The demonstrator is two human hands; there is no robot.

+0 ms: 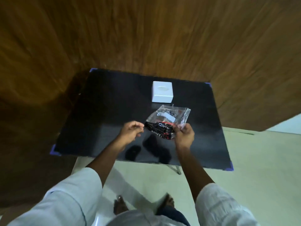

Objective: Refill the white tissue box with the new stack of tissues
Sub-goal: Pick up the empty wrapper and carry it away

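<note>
A white tissue box (162, 91) stands on the far middle of the black table (101, 111), its oval slot facing up. In front of it a clear plastic tissue packet (167, 121) with black and red print is held just above the table. My right hand (184, 134) pinches the packet's near right edge. My left hand (132, 130) hovers just left of the packet with its fingers curled and apart, gripping nothing that I can see.
The table has purple-taped corners and sits against brown wood-panelled walls (146, 33). Pale floor tiles (254, 160) lie to the right and below. My bare feet (143, 204) and white sleeves show at the bottom.
</note>
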